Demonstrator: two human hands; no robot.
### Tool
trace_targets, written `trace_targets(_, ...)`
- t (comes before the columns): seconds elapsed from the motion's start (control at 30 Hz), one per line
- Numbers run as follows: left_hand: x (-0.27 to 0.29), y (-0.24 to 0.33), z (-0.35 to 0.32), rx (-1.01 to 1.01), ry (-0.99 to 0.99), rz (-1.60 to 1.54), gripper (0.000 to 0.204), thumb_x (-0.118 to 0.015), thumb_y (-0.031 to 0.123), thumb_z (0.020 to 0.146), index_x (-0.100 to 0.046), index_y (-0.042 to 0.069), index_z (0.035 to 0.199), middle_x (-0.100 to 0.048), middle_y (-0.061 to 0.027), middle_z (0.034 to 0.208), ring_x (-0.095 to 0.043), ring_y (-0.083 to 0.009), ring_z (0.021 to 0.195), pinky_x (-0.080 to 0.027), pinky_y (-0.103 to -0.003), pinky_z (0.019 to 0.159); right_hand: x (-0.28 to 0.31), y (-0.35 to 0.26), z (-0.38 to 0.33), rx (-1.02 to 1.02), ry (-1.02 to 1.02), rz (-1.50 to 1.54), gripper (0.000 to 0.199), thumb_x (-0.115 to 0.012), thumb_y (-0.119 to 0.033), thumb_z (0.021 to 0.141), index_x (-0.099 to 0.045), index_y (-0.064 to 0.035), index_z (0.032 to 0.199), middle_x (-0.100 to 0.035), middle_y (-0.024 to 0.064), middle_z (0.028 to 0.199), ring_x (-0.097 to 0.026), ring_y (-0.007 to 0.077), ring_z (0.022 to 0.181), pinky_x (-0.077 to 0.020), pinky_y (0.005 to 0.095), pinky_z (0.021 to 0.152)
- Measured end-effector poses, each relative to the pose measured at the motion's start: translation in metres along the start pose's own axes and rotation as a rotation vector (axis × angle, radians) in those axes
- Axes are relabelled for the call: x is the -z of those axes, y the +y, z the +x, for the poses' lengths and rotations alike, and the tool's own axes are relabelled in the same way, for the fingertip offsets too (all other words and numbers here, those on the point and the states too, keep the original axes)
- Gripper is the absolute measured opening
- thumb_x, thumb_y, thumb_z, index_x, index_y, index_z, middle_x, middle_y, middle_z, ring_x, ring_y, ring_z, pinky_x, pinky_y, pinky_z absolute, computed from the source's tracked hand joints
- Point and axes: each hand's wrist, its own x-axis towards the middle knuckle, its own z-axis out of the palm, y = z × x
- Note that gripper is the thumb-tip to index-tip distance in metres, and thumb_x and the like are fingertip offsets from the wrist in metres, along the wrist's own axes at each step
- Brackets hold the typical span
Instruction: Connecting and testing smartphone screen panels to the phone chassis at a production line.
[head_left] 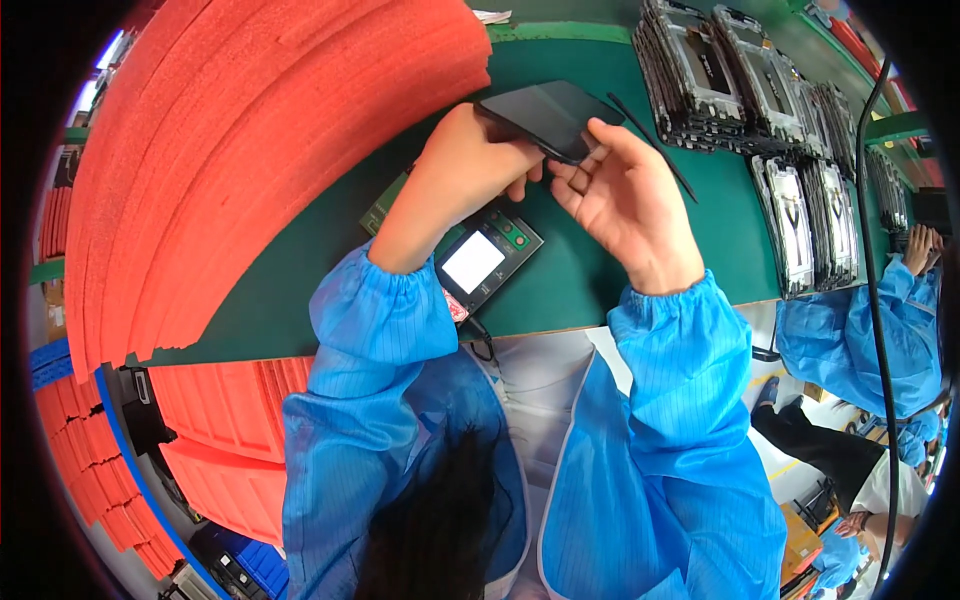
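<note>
A flat, glossy black phone (545,112) is held tilted above the green table. My left hand (470,165) is closed around its left side, with the fingers tucked partly beneath it. At the phone's right edge is my right hand (630,200), its thumb on the corner and its fingers curled underneath. Below the phone, between my forearms, a small black tester box (478,262) with a lit white screen and green button area lies on the table, a cable at its near end. A thin black stick (655,150) lies to the right of the phone.
Tall red foam sheets (270,130) curve along the left. Stacked phone frames (720,80) stand at the back right, with more silver-and-black frames (800,225) nearer. A black cable (872,250) hangs at the right. Another person's blue sleeve (860,330) is beyond it.
</note>
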Motion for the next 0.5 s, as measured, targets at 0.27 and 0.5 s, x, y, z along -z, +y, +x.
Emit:
trace_targets(0.27, -0.002, 0.001, -0.001, 0.012, 0.071, 0.069, 0.018, -0.063, 0.010, 0.073, -0.063, 0.000, 0.088, -0.063, -0.0065, 0.070, -0.058, -0.0131, 0.057, -0.046, -0.028, 0.053, -0.010, 0.004, 0.002, -0.013, 0.015, 0.073, 0.020, -0.049, -0.017, 0.091, -0.058, -0.0010, 0.101, -0.064, 0.0113, 0.100, -0.060, 0.0222, 0.090, -0.0476, 0.0354, 0.085)
trace_targets(0.5, -0.005, -0.027, 0.009, -0.226, 0.184, 0.085, 0.025, -0.068, 0.013, 0.073, -0.064, 0.001, 0.094, -0.069, -0.0108, 0.085, -0.065, -0.0192, 0.079, -0.049, -0.031, 0.069, -0.012, 0.009, 0.001, 0.051, 0.067, 0.043, 0.019, -0.049, -0.015, 0.091, -0.058, -0.0008, 0.100, -0.064, 0.0121, 0.102, -0.060, 0.0228, 0.094, -0.0463, 0.0369, 0.089)
